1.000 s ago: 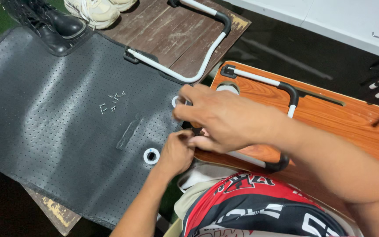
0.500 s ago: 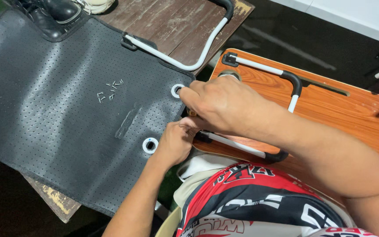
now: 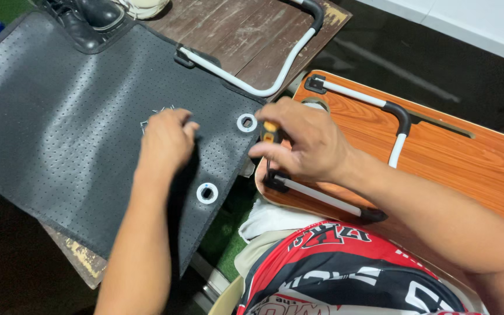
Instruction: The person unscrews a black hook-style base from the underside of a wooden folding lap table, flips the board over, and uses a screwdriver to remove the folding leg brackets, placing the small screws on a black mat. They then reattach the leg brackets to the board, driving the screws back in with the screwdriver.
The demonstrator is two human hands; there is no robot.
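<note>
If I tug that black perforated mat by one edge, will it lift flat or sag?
Probably sags: the black perforated mat drapes over the dark wooden table, its corner hanging off the edge. It likely slides little, since the left hand rests on it. The ringed holes look like tougher pull spots.

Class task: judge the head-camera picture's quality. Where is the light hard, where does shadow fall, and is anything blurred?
Head view: sharp overall; sheen on the orange tabletop; the left hand casts shadow along the black mat; the right hand grips a screwdriver crisply.
</note>
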